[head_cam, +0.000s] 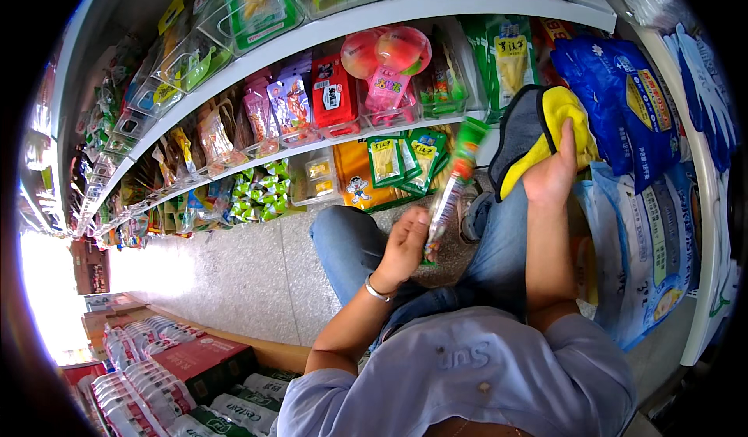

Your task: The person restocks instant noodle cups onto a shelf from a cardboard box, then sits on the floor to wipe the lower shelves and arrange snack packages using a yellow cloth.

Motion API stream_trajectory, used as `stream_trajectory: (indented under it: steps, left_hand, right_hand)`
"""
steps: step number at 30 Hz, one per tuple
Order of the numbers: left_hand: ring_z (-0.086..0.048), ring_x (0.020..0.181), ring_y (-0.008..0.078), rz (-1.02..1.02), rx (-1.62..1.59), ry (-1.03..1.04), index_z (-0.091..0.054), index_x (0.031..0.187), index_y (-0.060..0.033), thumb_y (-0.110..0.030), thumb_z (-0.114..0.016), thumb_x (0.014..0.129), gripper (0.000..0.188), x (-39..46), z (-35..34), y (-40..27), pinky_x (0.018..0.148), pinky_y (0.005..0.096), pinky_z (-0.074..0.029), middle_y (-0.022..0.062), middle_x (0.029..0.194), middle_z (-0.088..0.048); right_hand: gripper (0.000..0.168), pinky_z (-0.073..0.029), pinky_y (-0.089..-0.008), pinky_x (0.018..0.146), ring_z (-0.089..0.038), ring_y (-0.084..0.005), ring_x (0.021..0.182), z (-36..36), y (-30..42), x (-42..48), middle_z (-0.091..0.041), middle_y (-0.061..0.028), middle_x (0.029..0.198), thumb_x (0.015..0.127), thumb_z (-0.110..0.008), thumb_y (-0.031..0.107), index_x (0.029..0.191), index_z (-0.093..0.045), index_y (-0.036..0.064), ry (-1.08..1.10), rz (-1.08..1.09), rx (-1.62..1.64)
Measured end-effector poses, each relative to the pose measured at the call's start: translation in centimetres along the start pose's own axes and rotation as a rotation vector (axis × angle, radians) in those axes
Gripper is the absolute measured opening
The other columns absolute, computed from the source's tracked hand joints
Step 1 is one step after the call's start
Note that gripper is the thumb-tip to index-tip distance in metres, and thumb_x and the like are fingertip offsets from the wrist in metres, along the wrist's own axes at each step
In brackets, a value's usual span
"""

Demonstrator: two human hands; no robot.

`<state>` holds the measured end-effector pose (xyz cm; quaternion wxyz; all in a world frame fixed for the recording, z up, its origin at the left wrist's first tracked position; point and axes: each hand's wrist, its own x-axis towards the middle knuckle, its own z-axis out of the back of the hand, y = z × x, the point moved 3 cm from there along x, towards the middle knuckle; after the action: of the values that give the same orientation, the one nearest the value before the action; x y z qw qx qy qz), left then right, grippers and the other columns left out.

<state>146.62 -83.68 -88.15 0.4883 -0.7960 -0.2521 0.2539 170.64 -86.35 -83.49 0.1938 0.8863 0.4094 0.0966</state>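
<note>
My left hand (403, 241), with a silver bracelet at its wrist, grips a long, narrow clear snack packet (447, 206) with a green top near its lower end. The packet stands tilted above my knees. In my right hand (552, 171) is a yellow and grey cloth (523, 136) with black edging, bunched between thumb and palm; its fingers are mostly hidden by the cloth. Just beyond the hands, green snack packets (385, 159) lie over an orange bag (353, 182) on the lowest level of the shelving.
White shelves (327, 33) of snacks in clear bins curve across the front and left. Large blue bags (619, 103) and light-blue packs (637, 250) stand at the right. A red box (201, 358) and packaged goods lie lower left, across the speckled floor (234, 285).
</note>
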Motion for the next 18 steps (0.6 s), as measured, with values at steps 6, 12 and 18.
stream_trajectory:
  steps: [6, 12, 18]
  left_hand:
    - [-0.053, 0.090, 0.0155, -0.323, 0.354, -0.179, -0.039, 0.128, -0.0019, -0.001, -0.051, 0.088, 0.042, 2.3, -0.6, -0.4, 0.079, 0.0263, -0.044, 0.0087, 0.107, -0.055]
    - [-0.054, 0.095, 0.0321, -0.489, 0.886, -0.124, -0.050, 0.121, -0.0002, -0.002, -0.062, 0.076, 0.047, 0.6, -1.5, -1.4, 0.086, 0.0349, -0.044, 0.0175, 0.103, -0.055]
    - [-0.041, 0.122, 0.0229, -0.365, 0.190, -0.137, -0.034, 0.134, -0.0014, -0.029, -0.057, 0.088, 0.059, 1.4, 0.7, -2.7, 0.100, 0.0378, -0.033, 0.0125, 0.132, -0.042]
  right_hand:
    - [0.036, -0.041, -0.0307, 0.089, -0.054, -0.0151, 0.102, 1.0, -8.2, -6.2, -0.057, -0.0024, 0.109, 0.084, -0.062, 0.018, 0.117, -0.051, 0.009, -0.081, -0.342, -0.279]
    - [0.025, -0.042, -0.0237, 0.076, -0.054, -0.0081, 0.085, 1.9, -9.1, -6.2, -0.056, 0.0031, 0.092, 0.080, -0.065, 0.007, 0.102, -0.054, 0.010, -0.049, -0.308, -0.349]
    - [0.035, -0.044, -0.0238, 0.079, -0.054, -0.0074, 0.090, 1.2, -7.8, -6.9, -0.058, 0.0029, 0.099, 0.079, -0.068, 0.009, 0.111, -0.054, 0.007, 0.305, -0.380, -0.817]
